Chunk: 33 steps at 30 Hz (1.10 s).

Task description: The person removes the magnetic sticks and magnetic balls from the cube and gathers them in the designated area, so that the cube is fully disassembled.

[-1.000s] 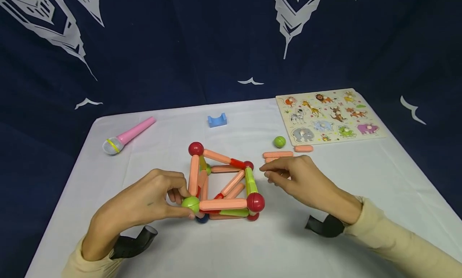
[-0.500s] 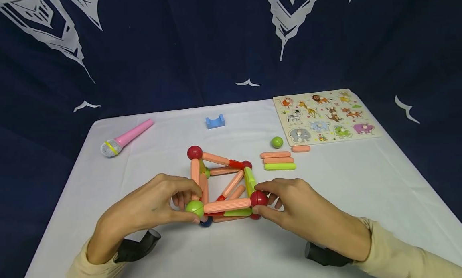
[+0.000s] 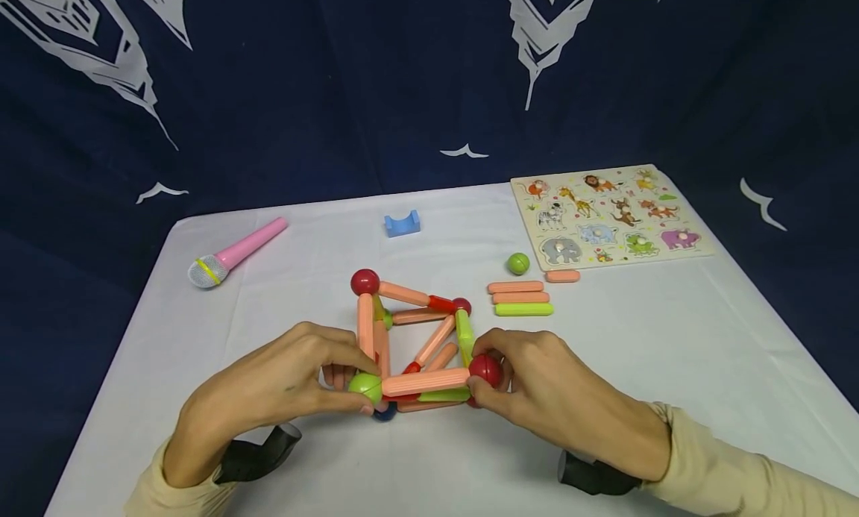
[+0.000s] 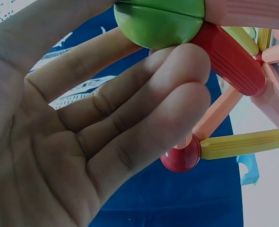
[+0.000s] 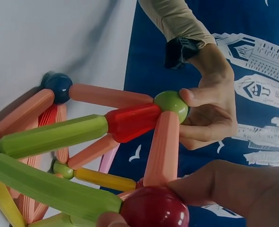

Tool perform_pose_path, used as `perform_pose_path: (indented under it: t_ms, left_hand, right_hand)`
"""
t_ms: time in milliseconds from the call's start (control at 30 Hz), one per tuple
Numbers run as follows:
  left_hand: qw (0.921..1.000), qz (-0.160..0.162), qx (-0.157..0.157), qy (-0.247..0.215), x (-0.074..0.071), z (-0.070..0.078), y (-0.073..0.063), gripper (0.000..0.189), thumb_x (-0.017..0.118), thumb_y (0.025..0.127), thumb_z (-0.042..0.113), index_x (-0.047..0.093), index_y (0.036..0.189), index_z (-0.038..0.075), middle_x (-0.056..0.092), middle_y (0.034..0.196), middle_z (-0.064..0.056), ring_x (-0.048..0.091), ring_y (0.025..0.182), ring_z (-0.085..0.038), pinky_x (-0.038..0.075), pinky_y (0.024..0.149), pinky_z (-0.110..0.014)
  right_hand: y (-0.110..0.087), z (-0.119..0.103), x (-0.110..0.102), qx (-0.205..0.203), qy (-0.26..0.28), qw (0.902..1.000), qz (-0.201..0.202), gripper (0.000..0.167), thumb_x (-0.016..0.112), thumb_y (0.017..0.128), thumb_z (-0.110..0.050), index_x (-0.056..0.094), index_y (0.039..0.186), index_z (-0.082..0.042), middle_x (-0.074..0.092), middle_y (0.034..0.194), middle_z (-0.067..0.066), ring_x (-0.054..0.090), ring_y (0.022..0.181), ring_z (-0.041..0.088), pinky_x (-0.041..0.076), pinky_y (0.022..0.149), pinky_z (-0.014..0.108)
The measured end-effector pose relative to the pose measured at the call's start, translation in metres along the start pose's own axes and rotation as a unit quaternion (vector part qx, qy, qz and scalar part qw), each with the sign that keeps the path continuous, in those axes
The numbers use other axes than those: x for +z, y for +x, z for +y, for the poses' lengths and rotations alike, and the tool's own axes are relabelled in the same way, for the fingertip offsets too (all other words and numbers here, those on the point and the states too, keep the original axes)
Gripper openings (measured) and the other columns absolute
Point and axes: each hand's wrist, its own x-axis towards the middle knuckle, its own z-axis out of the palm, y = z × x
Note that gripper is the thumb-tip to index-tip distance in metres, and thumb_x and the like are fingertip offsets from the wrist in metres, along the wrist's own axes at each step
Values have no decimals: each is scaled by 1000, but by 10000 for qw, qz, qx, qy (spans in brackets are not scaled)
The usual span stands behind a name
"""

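Note:
A box-like frame of magnetic building sticks and balls stands on the white table, joined at its corners by red, green and blue balls. My left hand [image 3: 278, 375] pinches the green ball [image 3: 365, 387] at the near left top corner between thumb and finger. With thumb and fingers my right hand [image 3: 557, 386] grips the red ball [image 3: 486, 370] at the near right top corner. An orange stick [image 3: 426, 383] spans these two balls. In the right wrist view a diagonal of a red stick [image 5: 134, 122] and a green stick [image 5: 54, 135] runs down from the green ball [image 5: 171, 106].
Loose orange sticks [image 3: 515, 286], a light green stick [image 3: 523, 309] and a loose green ball [image 3: 518, 263] lie right of the frame. An animal puzzle board [image 3: 611, 218] is behind them. A blue curved block [image 3: 403, 224] and a pink toy microphone [image 3: 238, 253] lie farther back.
My right hand has come in from beside the loose sticks and taken hold of the red corner ball. The left hand, still on the green ball, has shifted slightly right.

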Motion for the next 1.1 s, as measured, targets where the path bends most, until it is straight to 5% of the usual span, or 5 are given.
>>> perform_pose_path:
  t_ms: [467, 1100]
  left_hand:
    - [9999, -45, 96, 75, 0, 3, 2, 22, 78, 84, 37, 76, 100, 22, 61, 86, 16, 55, 69, -1, 49, 61, -20]
    - [9999, -29, 162, 39, 2, 5, 3, 20, 81, 82, 29, 76, 99, 20, 63, 86, 15, 55, 68, 0, 50, 60, -20]
  right_hand:
    - [-2, -2, -4, 803, 782, 9936, -129, 17, 69, 83, -12, 63, 99, -12, 60, 68, -17, 56, 59, 5, 49, 50, 23]
    - [-8, 1, 3, 97, 536, 9973, 493, 30, 78, 71, -13, 59, 95, -16, 56, 81, -7, 54, 64, 7, 48, 50, 18]
